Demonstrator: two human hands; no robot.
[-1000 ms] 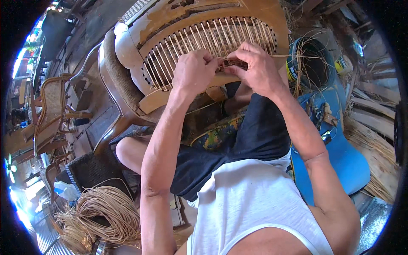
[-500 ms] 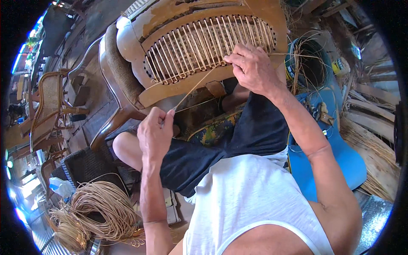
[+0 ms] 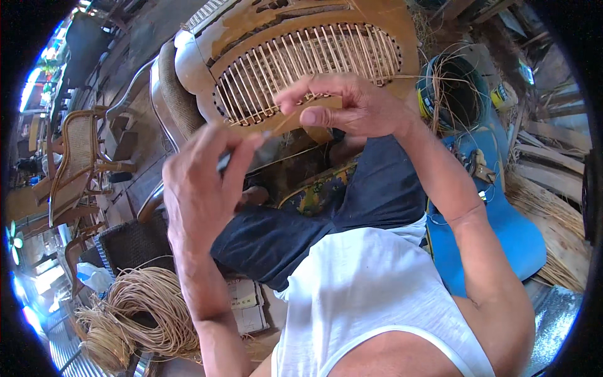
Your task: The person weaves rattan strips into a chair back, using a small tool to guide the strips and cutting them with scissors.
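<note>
Right of the hands (image 3: pixel 370 110), cane strands (image 3: pixel 442 80) arch over an open bucket (image 3: pixel 481 103).

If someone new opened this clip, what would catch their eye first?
Probably the wooden frame at top centre, its oval opening strung with pale strands. The left hand and right hand, near its lower edge, have a thin strand between them. Then the big coil of cane at lower left and the bright blue surface at right.
</note>
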